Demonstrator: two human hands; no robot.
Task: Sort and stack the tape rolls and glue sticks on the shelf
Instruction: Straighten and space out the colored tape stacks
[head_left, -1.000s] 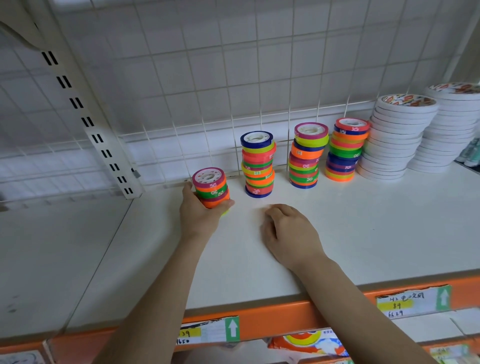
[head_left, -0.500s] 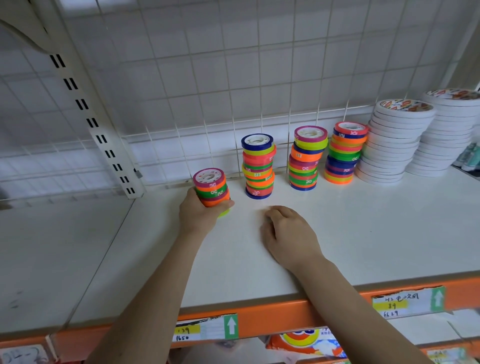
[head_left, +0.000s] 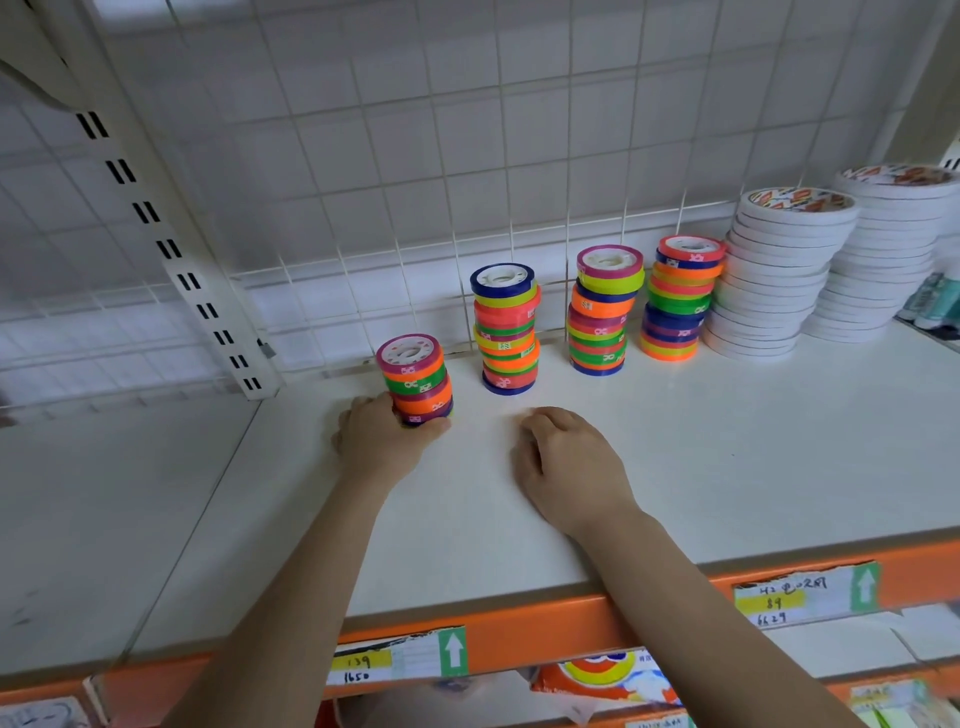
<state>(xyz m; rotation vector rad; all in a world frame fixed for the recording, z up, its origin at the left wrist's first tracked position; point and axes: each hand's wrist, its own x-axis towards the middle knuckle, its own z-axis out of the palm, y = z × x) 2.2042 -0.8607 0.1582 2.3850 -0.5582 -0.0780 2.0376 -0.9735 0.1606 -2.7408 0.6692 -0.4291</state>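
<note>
My left hand (head_left: 382, 436) grips the base of a short stack of coloured tape rolls (head_left: 415, 379) standing on the white shelf (head_left: 727, 441). To its right, along the wire back, three taller stacks of coloured rolls stand in a row (head_left: 506, 330), (head_left: 602, 309), (head_left: 680, 299). My right hand (head_left: 566, 462) rests palm down on the shelf, fingers loosely curled, holding nothing, just in front of the second stack. Two piles of white tape rolls (head_left: 779, 275), (head_left: 888, 249) stand at the far right.
A slotted upright post (head_left: 171, 249) and a wire grid back panel (head_left: 467, 156) bound the shelf. Teal-capped tubes (head_left: 935, 301) show at the right edge. Price labels (head_left: 805, 592) sit on the orange shelf lip. A lower grey shelf (head_left: 104, 519) lies left.
The short stack in my left hand has shifted slightly back and stands upright. My right hand has stayed put. The view has tilted a little.
</note>
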